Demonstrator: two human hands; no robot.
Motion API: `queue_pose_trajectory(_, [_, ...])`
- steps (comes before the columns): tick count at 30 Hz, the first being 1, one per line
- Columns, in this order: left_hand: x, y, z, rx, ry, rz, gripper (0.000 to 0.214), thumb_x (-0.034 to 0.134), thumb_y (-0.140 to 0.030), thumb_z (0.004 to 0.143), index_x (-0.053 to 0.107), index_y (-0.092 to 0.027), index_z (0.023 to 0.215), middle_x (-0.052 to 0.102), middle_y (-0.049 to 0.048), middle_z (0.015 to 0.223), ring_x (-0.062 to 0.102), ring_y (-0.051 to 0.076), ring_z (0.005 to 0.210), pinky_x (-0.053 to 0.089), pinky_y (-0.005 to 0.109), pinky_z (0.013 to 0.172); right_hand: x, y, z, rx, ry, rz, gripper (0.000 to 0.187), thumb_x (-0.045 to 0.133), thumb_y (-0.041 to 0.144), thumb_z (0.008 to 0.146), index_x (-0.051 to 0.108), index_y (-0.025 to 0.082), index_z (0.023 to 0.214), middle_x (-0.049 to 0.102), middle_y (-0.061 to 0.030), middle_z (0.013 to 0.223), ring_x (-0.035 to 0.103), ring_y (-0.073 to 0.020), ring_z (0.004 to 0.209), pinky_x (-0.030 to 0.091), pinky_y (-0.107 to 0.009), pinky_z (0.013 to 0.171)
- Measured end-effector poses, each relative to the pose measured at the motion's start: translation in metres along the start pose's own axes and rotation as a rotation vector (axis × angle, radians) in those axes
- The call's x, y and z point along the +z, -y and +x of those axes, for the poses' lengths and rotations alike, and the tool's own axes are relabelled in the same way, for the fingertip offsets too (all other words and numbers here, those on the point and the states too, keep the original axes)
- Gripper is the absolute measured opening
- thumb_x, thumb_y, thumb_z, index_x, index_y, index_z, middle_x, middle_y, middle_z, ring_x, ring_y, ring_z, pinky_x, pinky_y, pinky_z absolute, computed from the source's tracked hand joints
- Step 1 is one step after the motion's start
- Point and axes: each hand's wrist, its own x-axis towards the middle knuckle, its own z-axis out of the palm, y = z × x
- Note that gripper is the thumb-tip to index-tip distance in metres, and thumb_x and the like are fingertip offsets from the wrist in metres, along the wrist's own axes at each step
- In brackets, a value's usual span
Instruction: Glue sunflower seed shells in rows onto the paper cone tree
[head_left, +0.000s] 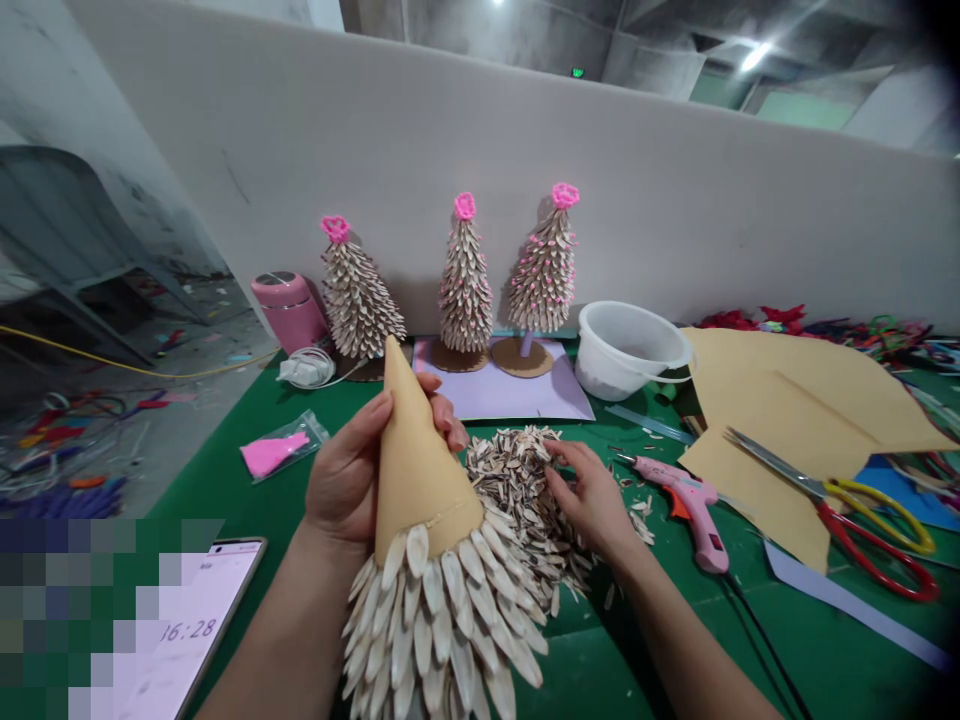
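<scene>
My left hand [352, 465] is wrapped round the upper part of a tan paper cone [420, 450], which tilts with its tip away from me. Overlapping rows of pale sunflower seed shells [450, 620] cover the cone's lower part; its upper part is bare. At the right edge of a heap of sunflower seed shells [517, 470], my right hand [589, 490] has its fingertips bent together among the shells. Whether a shell is pinched there cannot be made out. Just right of that hand lies a pink glue gun [686, 500] with an orange trigger.
Behind stand three shell-covered trees [465, 290] with pink tops, beside a white bucket [634, 350] and a pink cup [289, 310]. Red-and-yellow-handled scissors [840, 500] lie on tan paper [795, 400]. A phone [217, 610] and a bag of pink bits [281, 450] are left.
</scene>
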Motion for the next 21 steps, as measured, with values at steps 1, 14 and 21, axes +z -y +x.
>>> queue_pose_trajectory(1, [0.000, 0.000, 0.000, 0.002, 0.000, 0.001, 0.027, 0.036, -0.027, 0.084, 0.056, -0.014, 0.097, 0.055, 0.0039, 0.073, 0.056, 0.017, 0.070, 0.045, 0.033, 0.071, 0.002, -0.002, 0.006, 0.007, -0.015, -0.012, 0.030, 0.051, 0.028, 0.085, 0.050, 0.018, 0.113, 0.052, -0.0073, 0.115, 0.051, -0.0210, 0.103, 0.040, -0.043, 0.088])
queue_pose_trajectory(14, [-0.003, -0.001, 0.001, 0.019, -0.015, 0.018, 0.027, 0.041, -0.029, 0.081, 0.058, -0.014, 0.097, 0.055, 0.0035, 0.072, 0.055, 0.017, 0.068, 0.047, 0.034, 0.069, -0.018, 0.001, -0.011, 0.000, 0.230, 0.301, 0.036, 0.045, 0.013, 0.080, 0.050, 0.019, 0.116, 0.067, -0.0012, 0.087, 0.061, -0.0112, 0.071, 0.048, -0.024, 0.061])
queue_pose_trajectory(21, [0.002, 0.000, 0.001, 0.003, -0.055, 0.022, 0.024, 0.043, -0.027, 0.080, 0.059, -0.014, 0.093, 0.055, 0.0033, 0.071, 0.055, 0.017, 0.066, 0.046, 0.034, 0.069, -0.011, -0.017, -0.006, 0.083, 0.057, 0.197, 0.024, 0.049, 0.030, 0.087, 0.054, 0.015, 0.105, 0.059, -0.0054, 0.102, 0.058, -0.0171, 0.089, 0.048, -0.038, 0.077])
